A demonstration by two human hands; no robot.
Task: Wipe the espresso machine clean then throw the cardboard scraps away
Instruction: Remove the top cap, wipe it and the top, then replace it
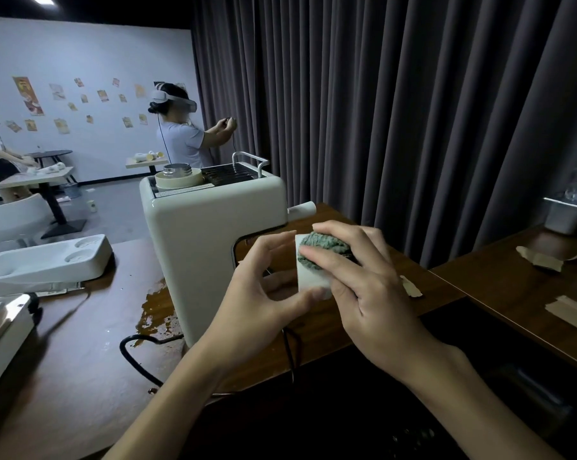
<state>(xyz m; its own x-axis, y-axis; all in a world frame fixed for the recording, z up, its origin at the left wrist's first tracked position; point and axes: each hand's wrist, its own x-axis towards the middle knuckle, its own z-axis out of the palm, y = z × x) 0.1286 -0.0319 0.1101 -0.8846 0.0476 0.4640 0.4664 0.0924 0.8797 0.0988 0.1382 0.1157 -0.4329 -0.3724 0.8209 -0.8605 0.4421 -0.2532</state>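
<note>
A cream espresso machine (pixel 194 240) stands on the brown wooden table (pixel 81 343), seen from its side. In front of it my left hand (pixel 257 287) grips a small white part of the machine (pixel 310 283) by its lower edge. My right hand (pixel 363 280) presses a grey-green cloth (pixel 327 252) against the top of that white part. Cardboard scraps lie to the right: one (pixel 411 287) on the table beside my right hand, several more (pixel 546 260) (pixel 572 310) on the neighbouring wooden counter.
A brown liquid spill (pixel 155 313) and a black cable (pixel 137 353) lie at the machine's base. A white tray (pixel 48 260) and a shiny appliance (pixel 1 327) sit at left. A metal container (pixel 567 214) stands far right. Dark curtains hang behind; two people stand in the background.
</note>
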